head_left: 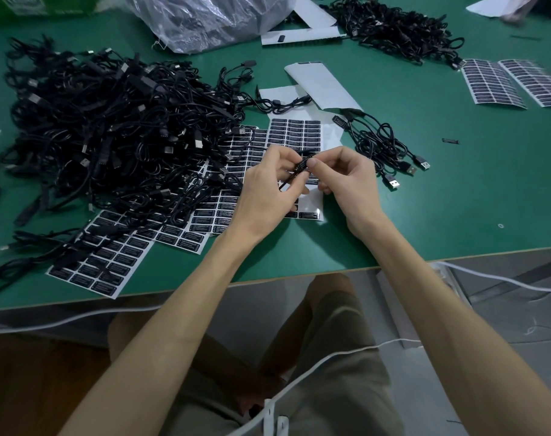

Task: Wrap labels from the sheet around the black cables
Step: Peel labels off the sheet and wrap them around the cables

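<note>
Both hands meet at the centre of the green counter [456,190]. The left hand [267,187] and right hand [349,180] each pinch, between thumb and fingertips, the thick inline part of a black cable [300,167], held just above a label sheet [296,133]. A label seems to be partly wrapped round that part, though it is too small to be sure. From 8 to 10 o'clock lies a large pile of black cables [110,130], covering more label sheets [110,262]. At 3 o'clock of the hands lies a small bundle of cables with USB plugs [384,146]. At 12 o'clock is a clear plastic bag [211,17], at 1 o'clock a second cable heap [393,26], and at 2 o'clock two further sheets [507,83].
</note>
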`<state>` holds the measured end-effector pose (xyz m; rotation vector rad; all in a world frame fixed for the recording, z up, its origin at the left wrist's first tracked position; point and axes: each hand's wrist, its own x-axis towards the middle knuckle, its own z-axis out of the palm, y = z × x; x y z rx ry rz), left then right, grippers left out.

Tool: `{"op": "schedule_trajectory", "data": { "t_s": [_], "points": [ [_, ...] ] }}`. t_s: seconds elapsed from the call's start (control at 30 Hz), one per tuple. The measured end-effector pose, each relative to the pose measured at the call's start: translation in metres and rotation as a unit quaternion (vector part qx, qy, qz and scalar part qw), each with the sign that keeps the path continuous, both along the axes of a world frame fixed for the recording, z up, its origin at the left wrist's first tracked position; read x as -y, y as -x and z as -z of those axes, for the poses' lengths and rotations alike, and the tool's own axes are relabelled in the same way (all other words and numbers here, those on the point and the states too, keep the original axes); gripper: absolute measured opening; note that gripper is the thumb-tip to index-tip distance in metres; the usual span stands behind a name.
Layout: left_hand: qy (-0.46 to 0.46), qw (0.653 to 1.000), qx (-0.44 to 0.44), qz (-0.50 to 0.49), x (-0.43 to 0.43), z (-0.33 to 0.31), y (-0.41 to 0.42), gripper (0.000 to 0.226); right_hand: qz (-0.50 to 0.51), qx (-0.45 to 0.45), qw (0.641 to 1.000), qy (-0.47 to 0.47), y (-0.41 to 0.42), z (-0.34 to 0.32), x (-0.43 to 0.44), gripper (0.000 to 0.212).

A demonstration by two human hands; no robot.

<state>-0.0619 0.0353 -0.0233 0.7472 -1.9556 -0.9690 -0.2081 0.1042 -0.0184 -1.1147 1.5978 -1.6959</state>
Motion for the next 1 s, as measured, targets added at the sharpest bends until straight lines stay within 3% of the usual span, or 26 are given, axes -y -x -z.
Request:
{"op": "schedule_trajectory", "data": {
  "t_s": [0.2, 0.53, 0.67, 1.0],
  "points": [
    [-0.043, 0.998, -0.038, 0.028, 0.0004, -0.001, 0.0006, 0.009, -0.004, 0.001, 1.0, -0.005, -0.0015, -0.0009, -0.0003, 0.006],
    [-0.048, 0.998, -0.027, 0.015, 0.0021, 0.0006, 0.001, 0.012, 0.028, -0.029, 0.998, -0.046, -0.004, -0.0006, 0.0013, 0.019],
    [-0.106, 0.992, -0.063, 0.0, 0.0027, -0.0026, -0.0009, 0.014, 0.064, 0.013, 0.998, -0.025, -0.0002, -0.0001, 0.0017, 0.02],
    [-0.113, 0.993, -0.034, 0.024, 0.0008, -0.0028, -0.0014, 0.009, -0.017, -0.041, 0.999, -0.03, -0.0022, 0.0015, 0.0023, 0.016]
  ]
}}
